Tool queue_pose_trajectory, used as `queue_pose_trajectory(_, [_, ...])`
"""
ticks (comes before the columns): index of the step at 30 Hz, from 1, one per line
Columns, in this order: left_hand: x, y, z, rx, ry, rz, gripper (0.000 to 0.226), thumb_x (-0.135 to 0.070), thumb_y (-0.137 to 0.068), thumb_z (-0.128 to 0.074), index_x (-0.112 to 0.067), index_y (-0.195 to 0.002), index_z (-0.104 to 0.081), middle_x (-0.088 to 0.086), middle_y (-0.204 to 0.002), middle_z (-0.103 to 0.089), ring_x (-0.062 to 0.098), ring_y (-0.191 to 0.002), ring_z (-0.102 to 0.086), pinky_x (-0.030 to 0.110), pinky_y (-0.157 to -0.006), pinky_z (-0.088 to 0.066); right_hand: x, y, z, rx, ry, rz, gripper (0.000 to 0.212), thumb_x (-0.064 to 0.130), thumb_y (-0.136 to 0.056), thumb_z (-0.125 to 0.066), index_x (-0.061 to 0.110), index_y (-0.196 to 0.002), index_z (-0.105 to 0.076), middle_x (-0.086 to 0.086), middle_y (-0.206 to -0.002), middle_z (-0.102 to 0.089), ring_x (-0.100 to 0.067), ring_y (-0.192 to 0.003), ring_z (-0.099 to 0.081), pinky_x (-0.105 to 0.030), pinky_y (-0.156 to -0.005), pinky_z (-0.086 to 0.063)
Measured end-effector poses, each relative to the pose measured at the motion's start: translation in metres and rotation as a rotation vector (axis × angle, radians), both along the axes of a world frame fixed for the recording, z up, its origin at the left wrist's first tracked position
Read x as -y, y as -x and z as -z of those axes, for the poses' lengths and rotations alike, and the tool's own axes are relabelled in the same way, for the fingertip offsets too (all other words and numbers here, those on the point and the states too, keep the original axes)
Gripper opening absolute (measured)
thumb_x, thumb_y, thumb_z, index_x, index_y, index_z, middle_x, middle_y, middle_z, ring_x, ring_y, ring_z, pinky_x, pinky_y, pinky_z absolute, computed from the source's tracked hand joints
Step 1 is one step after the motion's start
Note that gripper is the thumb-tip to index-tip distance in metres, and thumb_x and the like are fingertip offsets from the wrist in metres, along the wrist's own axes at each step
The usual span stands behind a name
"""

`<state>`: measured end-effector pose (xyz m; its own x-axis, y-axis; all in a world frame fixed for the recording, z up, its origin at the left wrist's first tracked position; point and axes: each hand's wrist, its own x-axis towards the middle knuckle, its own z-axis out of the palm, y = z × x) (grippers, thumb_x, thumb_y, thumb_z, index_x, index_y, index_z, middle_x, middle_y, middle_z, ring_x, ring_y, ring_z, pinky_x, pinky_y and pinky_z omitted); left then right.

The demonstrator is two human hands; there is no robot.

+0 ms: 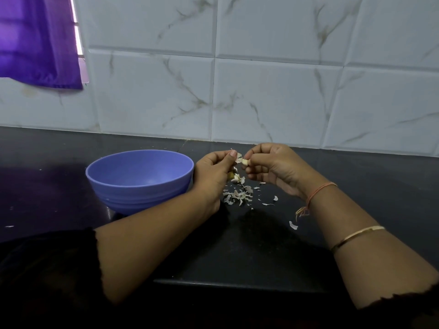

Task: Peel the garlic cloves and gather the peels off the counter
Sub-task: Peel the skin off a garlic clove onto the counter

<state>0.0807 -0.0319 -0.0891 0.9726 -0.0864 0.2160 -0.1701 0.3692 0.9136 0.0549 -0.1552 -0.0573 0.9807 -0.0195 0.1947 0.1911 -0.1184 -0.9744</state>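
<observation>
I hold a clove [244, 161] between both hands, just above the counter [261, 245] and close to the wall [261, 91]. My left hand [213, 170] has its fingers curled in, with the thumb pressed against the clove's left end, where a flap of skin sticks up. My right hand [273, 166] pinches the clove's other end between thumb and curled fingers. More pale bits show under my left fingers, and I cannot tell whether they are cloves or skin.

The peels [237, 195] lie in a loose heap on the counter right below my hands, with a few stray flakes to the right and one nearer me, beside my right wrist. The bowl [140, 179] stands on the counter just left of my left hand, its rim near my knuckles; I see nothing in the part of its inside that shows.

A thread [319, 189] is tied round my right wrist, and a bangle [356, 236] sits further up that arm. A curtain [38, 41] hangs at the top left
</observation>
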Motion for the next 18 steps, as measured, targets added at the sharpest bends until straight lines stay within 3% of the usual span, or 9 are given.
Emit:
queue_pose_trajectory(5, [0.0, 0.0, 0.001, 0.03, -0.072, -0.026, 0.009, -0.017, -0.089, -0.06, -0.008, -0.091, -0.062, -0.003, -0.065, -0.055, 0.002, -0.052, -0.048, 0.011, -0.047, -0.043, 0.0, -0.002, 0.0, 0.014, 0.012, 0.042, 0.01, -0.001, -0.083, -0.055, 0.006, -0.077, -0.058, -0.005, -0.062, -0.06, -0.009, -0.051, -0.052, -0.02, -0.053, -0.049])
queue_pose_trajectory(8, [0.001, -0.002, 0.002, 0.02, -0.138, -0.082, 0.015, -0.025, -0.091, -0.056, -0.014, -0.085, -0.064, -0.004, -0.068, -0.057, -0.001, -0.05, -0.051, 0.014, -0.052, -0.045, 0.001, -0.005, 0.003, 0.05, 0.12, 0.14, 0.01, 0.001, -0.084, -0.057, 0.007, -0.076, -0.058, -0.008, -0.068, -0.06, -0.011, -0.055, -0.052, -0.023, -0.058, -0.049])
queue_pose_trajectory(13, [0.001, -0.007, 0.004, -0.03, -0.202, -0.172, 0.017, -0.028, -0.094, -0.051, -0.02, -0.084, -0.063, -0.004, -0.064, -0.047, 0.008, -0.057, -0.04, 0.023, -0.055, -0.038, 0.01, -0.01, 0.007, 0.079, 0.334, 0.308, 0.011, 0.001, -0.081, -0.063, 0.009, -0.072, -0.06, -0.006, -0.068, -0.06, -0.016, -0.061, -0.054, -0.031, -0.065, -0.052])
queue_pose_trajectory(18, [0.002, -0.007, 0.004, -0.018, -0.199, -0.182, 0.015, -0.024, -0.094, -0.051, -0.015, -0.091, -0.062, -0.003, -0.063, -0.043, 0.009, -0.059, -0.039, 0.028, -0.063, -0.04, 0.008, -0.009, 0.008, 0.015, 0.445, 0.212, 0.013, -0.004, -0.078, -0.065, 0.007, -0.071, -0.064, -0.007, -0.068, -0.061, -0.016, -0.063, -0.056, -0.032, -0.071, -0.055])
